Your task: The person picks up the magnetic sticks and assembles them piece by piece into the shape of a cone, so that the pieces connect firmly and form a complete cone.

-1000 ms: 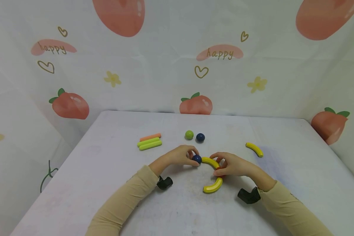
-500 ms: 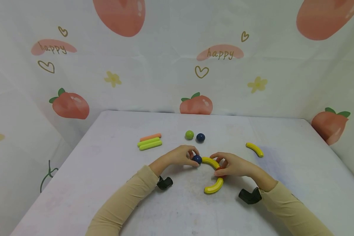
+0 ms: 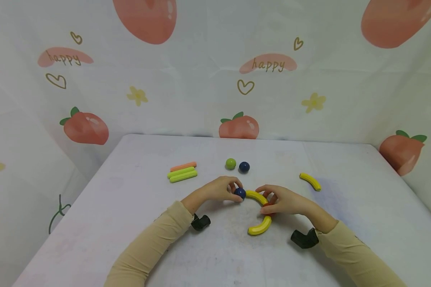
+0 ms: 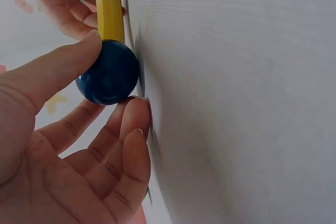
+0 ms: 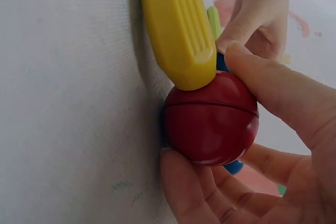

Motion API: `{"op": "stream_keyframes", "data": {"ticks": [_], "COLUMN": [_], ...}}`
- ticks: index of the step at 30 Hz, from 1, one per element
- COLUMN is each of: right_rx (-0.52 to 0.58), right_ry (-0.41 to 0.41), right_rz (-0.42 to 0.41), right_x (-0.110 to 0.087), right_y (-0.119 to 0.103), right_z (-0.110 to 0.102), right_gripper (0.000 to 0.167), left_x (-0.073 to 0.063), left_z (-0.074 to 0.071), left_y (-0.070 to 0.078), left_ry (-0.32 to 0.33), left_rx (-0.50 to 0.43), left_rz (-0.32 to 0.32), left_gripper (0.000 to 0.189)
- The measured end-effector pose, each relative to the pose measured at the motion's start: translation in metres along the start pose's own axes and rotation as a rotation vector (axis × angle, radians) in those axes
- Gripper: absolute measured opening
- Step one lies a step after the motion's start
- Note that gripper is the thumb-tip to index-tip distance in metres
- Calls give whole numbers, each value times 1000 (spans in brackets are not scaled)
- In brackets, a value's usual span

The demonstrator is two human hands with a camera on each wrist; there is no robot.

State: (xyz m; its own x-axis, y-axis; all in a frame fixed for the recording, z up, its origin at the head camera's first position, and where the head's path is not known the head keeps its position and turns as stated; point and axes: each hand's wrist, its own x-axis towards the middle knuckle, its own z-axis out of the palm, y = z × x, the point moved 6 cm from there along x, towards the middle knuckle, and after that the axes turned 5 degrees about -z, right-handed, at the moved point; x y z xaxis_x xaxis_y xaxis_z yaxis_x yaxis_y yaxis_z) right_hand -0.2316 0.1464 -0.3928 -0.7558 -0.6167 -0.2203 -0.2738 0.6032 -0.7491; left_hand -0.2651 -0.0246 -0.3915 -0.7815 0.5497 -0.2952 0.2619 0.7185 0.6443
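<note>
Nearest: left sleeve (image 3: pixel 151 243) and right sleeve (image 3: pixel 359 251), both beige, on a white table (image 3: pixel 215 259). Two black wrist pieces: left wrist piece (image 3: pixel 200 223) just below left wrist, right wrist piece (image 3: pixel 305 238) just below right wrist. Near yellow curved stick (image 3: pixel 260 228) lies on the near side of the right hand (image 3: pixel 285 200), one end touching the red ball (image 5: pixel 210 124). Right hand pinches that red ball between thumb and fingers, grip narrow. Left hand (image 3: pixel 218 189) pinches the held blue ball (image 3: pixel 240 193), thumb on one side, fingers on the other. Between the hands: far yellow curved stick (image 3: pixel 256 196), one end touching the held blue ball, other end touching the red ball. The four joined pieces make an open arc.

Beyond right hand, off to its right: loose yellow curved stick (image 3: pixel 310 182). Beyond left hand, to its left: two green sticks (image 3: pixel 183 176) side by side, orange stick (image 3: pixel 183 166) just behind. Straight beyond left fingertips: green ball (image 3: pixel 230 163) and spare blue ball (image 3: pixel 244 167), near each other. Farthest: white backdrop (image 3: pixel 194 79), peach prints.

Counts: three yellow curved sticks, two green, one orange; two blue balls, one red, one green.
</note>
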Motion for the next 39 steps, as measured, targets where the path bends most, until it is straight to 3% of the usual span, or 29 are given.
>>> {"op": "stream_keyframes", "data": {"ticks": [14,22,34,39], "right_rx": [0,121,169,141], "right_ry": [24,14,65,86], "right_rz": [-28,-55,-44,-22], "right_x": [1,3,8,8], "right_y": [-3,-4,0,-3], "right_z": [3,8,10,11], "right_gripper": [49,42,55,50], "left_x": [5,10,8,5], "left_z": [-1,1,11,14], "left_y": [1,3,14,18], "left_ry": [36,58,-14,-58], "left_rx": [-12,-37,-87,-150], "left_rz": [5,8,55,73], "left_gripper": [37,35,38,40]}}
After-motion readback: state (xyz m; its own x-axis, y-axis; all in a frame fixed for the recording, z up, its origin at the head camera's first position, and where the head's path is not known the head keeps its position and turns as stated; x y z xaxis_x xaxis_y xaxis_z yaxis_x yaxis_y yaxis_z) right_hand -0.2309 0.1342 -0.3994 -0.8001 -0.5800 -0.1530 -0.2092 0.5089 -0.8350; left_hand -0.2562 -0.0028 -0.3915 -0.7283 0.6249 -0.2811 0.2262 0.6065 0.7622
